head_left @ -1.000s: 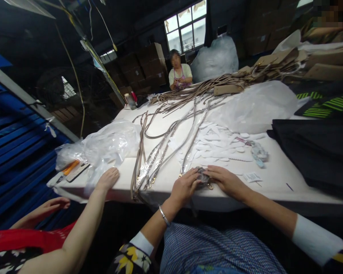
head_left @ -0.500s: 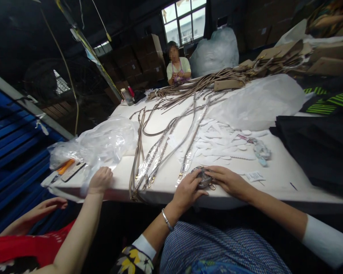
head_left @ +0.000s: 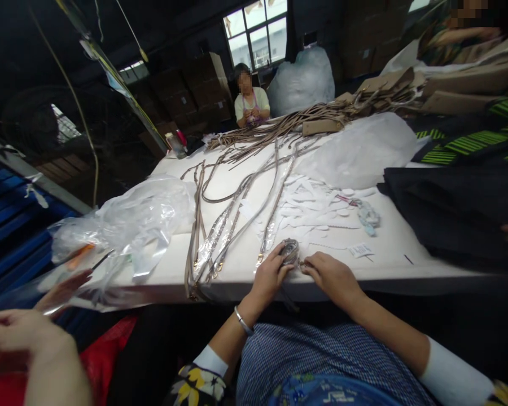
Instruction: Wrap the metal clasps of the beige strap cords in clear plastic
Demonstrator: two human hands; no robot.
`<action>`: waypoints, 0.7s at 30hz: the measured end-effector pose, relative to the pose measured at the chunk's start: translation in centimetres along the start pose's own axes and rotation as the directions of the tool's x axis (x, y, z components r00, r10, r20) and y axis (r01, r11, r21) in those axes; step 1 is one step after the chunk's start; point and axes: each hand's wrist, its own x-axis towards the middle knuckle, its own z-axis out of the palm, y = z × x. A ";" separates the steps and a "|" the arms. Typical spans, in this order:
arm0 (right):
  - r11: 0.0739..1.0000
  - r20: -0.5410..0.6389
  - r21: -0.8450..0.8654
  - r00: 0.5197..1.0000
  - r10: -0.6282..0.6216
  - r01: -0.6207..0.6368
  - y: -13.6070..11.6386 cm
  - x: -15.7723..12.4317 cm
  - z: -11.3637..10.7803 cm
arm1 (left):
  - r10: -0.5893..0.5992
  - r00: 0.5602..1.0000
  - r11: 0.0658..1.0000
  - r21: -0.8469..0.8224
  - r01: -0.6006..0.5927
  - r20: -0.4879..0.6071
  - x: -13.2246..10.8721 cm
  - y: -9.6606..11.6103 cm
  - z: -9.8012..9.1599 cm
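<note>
My left hand (head_left: 270,274) and my right hand (head_left: 327,274) meet at the near edge of the white table (head_left: 410,248). Between their fingers is a small rolled-up coil of strap in clear wrap (head_left: 289,251), standing on edge with a brass clasp at its foot. Both hands pinch it, the left from the left side and the right from the right. Long tan straps in clear sleeves (head_left: 237,217) run away from my hands across the table.
A co-worker's hand (head_left: 19,338) at the lower left pulls a clear plastic bag (head_left: 127,217). White paper cutouts (head_left: 317,208), another plastic bag (head_left: 359,149) and black cloth (head_left: 452,208) lie to the right. A seated person (head_left: 249,101) works at the far end by a strap heap (head_left: 322,115).
The coil has been tipped up on edge between my fingers. The co-worker's hand left the table edge and drew back to the lower left, dragging the plastic bag.
</note>
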 end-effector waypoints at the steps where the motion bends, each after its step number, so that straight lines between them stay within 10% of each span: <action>1: 1.000 0.000 -0.006 1.000 0.023 -0.023 -0.4 0.0 -0.1 | 0.000 1.000 1.000 0.001 0.000 -0.006 0.0 -0.1 0.0; 9: 0.991 0.008 0.075 0.994 0.110 -0.111 -2.2 -0.3 0.4 | 0.049 0.999 0.999 0.014 -0.049 0.010 0.0 -0.9 0.1; 16: 0.965 -0.065 0.189 0.983 -0.171 0.181 -0.4 -0.1 -0.9 | 0.089 0.996 0.996 0.023 -0.088 -0.010 0.0 -0.5 0.2; 21: 0.873 -0.095 0.095 0.877 -0.470 0.478 0.9 2.5 -1.4 | 0.106 0.994 0.993 0.060 -0.104 -0.031 -0.3 -0.2 0.5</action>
